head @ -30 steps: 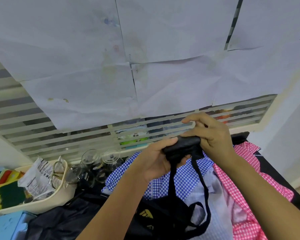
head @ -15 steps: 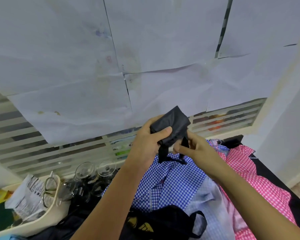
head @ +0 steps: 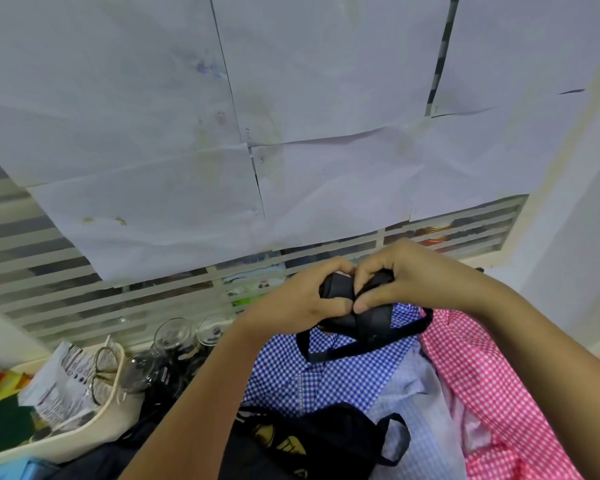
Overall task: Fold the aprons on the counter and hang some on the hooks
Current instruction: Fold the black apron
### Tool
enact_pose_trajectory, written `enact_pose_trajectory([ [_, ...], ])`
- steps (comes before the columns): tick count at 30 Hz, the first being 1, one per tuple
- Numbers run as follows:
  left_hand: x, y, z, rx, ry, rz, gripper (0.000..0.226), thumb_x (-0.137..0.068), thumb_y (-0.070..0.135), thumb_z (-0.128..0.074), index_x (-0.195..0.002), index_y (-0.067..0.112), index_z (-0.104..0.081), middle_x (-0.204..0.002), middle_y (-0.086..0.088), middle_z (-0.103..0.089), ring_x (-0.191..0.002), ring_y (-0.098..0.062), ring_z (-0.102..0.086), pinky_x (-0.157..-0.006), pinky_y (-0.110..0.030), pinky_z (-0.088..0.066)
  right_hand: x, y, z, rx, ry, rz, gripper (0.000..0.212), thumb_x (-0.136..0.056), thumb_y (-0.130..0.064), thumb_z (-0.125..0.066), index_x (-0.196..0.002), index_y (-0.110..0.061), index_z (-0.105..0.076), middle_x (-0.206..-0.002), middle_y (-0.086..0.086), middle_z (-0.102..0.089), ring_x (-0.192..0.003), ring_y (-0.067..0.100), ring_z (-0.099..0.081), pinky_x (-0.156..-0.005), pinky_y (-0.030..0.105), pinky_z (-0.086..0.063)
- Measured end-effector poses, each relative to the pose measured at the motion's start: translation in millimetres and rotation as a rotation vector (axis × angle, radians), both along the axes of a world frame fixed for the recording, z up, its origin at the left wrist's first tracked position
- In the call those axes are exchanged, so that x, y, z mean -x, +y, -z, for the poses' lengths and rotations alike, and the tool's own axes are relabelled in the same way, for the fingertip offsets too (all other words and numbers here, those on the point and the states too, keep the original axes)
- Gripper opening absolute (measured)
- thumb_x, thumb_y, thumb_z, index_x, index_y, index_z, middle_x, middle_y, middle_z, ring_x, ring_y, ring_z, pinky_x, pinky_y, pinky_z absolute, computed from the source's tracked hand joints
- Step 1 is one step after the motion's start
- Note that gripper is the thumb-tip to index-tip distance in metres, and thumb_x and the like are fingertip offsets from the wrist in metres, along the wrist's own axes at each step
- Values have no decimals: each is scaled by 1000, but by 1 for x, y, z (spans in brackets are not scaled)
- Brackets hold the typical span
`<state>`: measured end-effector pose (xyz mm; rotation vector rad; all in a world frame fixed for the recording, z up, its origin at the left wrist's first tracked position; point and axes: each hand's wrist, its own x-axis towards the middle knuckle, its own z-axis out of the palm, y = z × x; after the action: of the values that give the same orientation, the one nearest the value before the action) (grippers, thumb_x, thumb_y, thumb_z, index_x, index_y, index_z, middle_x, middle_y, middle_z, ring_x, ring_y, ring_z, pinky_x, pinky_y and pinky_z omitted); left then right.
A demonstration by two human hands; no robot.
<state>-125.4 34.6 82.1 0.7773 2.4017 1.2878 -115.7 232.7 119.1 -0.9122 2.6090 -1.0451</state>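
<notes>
While both sets of fingers curl tight, left hand (head: 312, 299) and right hand (head: 413, 278) clutch a folded black apron (head: 357, 310) above checked aprons (head: 329, 372).

Black apron (head: 369, 322); blue-checked apron (head: 326, 379); pink-checked apron (head: 482, 382)

White paper sheets (head: 174, 209) cover louvered window (head: 49, 271).

soft, even, shadowless light; wide-angle bending at the edges, and perhaps slight blur throughout.
</notes>
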Motion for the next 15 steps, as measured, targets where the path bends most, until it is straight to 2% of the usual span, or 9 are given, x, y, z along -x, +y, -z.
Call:
enact_pose_trajectory([
  [3,-2,-3,5,-87,-110,10,48,-73,43,-70,-114,25,-54,-110,-4,-64,-96,-20,-65,-84,-36,-53,7,-1,4,192,-137,59,5,-77,-16,-77,-78,-18,-72,-69,-9,-69,-61,1,-61,-57,15,-46],
  [5,-4,-1,9,-100,-126,-21,52,-71,39,-80,-114,24,-55,-113,0,-64,-100,-16,-65,-89,-37,-54,11,-5,10,255,-176,98,5,-79,-13,-75,-78,-12,-70,-58,-11,-64,-51,-1,-54,-49,12,-40],
  [7,-5,4,16,-83,-50,-100,39,-75,32,-80,-106,24,-58,-107,6,-67,-96,-9,-65,-86,-33,-54,13,-9,20,295,-207,126,8,-79,-15,-75,-78,-10,-69,-57,-7,-62,-48,3,-50,-45,14,-37],
  [9,-7,9,20,-150,-19,-208,14,-83,26,-73,-90,27,-61,-89,10,-67,-81,-4,-63,-75,-25,-50,16,-12,28,347,-258,183,11,-78,-20,-76,-79,-11,-70,-59,4,-58,-49,9,-46,-44,18,-37],
  [12,-10,8,24,-341,-223,-350,11,-88,17,-66,-79,23,-62,-80,2,-67,-76,-13,-64,-74,-30,-48,21,-6,35,589,-531,270,18,-74,-26,-73,-85,-12,-67,-57,1,-49,-42,5,-35,-40,15,-30],
  [15,-13,3,27,-569,-455,-511,4,-90,15,-61,-87,14,-63,-86,-10,-69,-76,-22,-66,-70,-35,-54,22,11,47,834,-838,210,39,-68,-30,-81,-95,-8,-64,-66,1,-51,-38,1,-28,-33,11,-23],
])
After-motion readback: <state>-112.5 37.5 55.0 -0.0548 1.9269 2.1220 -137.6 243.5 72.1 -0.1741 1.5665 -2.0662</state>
